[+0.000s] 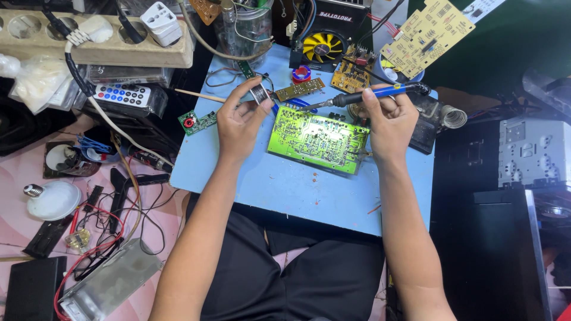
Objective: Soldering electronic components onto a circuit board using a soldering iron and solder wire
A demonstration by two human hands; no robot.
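Head view: right hand (389,122) clasping soldering iron (369,94), left hand (238,119) pinching solder spool (259,93), circuit board (317,140) between.

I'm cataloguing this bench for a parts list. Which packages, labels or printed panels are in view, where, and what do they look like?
Fan housing label: top centre, black with white lettering.
Remote control: upper left, white, coloured buttons, in clear plastic.
Plastic bag: far left, clear, crumpled.

Your single head camera looks steeply down from close above your lap, facing the blue board (285,184) resting there, with floor clutter filling both edges of its view.
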